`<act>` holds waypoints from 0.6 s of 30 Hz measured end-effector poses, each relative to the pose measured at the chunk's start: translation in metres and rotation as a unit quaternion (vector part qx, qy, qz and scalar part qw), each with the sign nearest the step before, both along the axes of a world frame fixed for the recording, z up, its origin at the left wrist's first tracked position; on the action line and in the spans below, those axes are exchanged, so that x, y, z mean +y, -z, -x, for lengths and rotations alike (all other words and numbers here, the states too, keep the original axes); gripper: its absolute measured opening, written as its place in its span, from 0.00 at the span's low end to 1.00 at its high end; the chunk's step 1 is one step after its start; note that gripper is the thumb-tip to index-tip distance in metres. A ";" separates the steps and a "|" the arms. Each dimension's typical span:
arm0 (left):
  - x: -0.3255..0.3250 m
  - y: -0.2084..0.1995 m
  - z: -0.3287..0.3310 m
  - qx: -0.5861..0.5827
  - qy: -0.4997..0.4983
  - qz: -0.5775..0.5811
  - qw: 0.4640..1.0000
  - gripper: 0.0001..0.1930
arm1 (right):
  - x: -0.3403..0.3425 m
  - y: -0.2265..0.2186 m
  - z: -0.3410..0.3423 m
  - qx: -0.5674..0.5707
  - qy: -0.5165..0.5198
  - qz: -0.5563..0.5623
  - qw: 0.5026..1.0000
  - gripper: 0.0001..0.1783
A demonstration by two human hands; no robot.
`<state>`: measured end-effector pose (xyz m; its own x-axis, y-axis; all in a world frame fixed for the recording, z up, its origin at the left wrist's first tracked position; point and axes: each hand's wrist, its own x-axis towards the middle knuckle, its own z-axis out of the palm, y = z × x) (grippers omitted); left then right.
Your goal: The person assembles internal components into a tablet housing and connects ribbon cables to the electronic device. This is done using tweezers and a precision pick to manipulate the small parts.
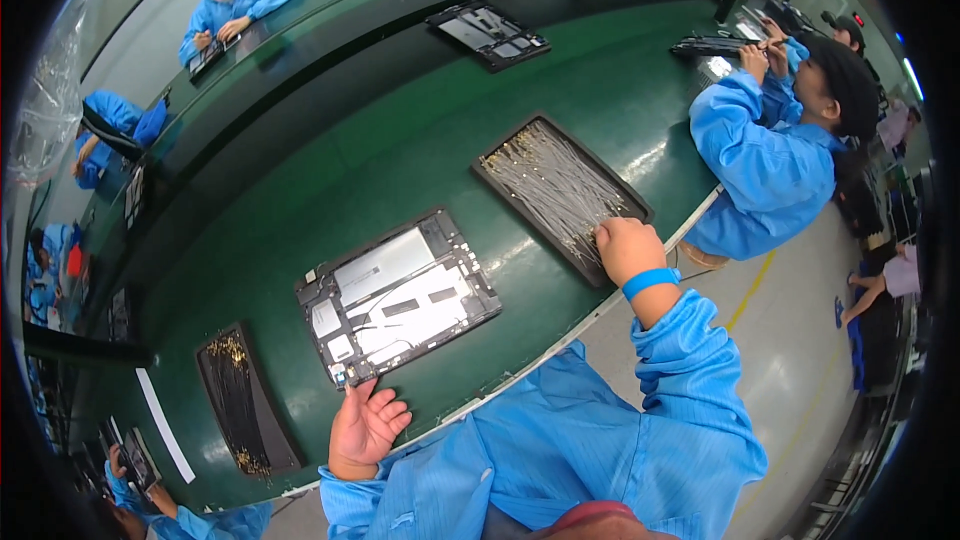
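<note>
An open tablet body [400, 307], with silver battery panels and a black frame, lies on the green bench in front of me. At its near left corner my left hand [368, 427] is palm up with the fingers apart, a fingertip touching the edge. To the right, a dark tray [488, 178] holds many thin grey cables [555, 180] with gold-coloured ends. My right hand [630, 252], with a blue band at the wrist, reaches over the tray's near right end. Its fingers are pinched together at the cable ends; the fingertips are partly hidden.
A second dark tray [268, 410] of black cables stands at the left, beside a white strip [165, 427]. Another open tablet body [489, 35] lies farther back. A co-worker [775, 140] sits close on the right; others work across the bench and at the left.
</note>
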<state>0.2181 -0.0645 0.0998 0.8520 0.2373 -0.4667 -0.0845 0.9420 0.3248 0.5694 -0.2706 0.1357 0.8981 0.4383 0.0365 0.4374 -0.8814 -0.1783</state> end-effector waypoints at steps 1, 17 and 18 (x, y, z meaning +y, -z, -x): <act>-0.002 0.002 0.001 0.004 -0.003 -0.006 1.000 0.21 | -0.003 0.001 0.000 -0.005 0.010 -0.025 1.000 0.12; -0.005 -0.001 0.001 0.043 -0.027 -0.043 0.998 0.19 | -0.034 -0.002 0.017 0.089 0.134 -0.189 0.969 0.19; -0.005 -0.001 0.002 0.039 -0.028 -0.042 0.998 0.19 | -0.040 0.000 0.016 0.111 0.143 -0.190 0.965 0.21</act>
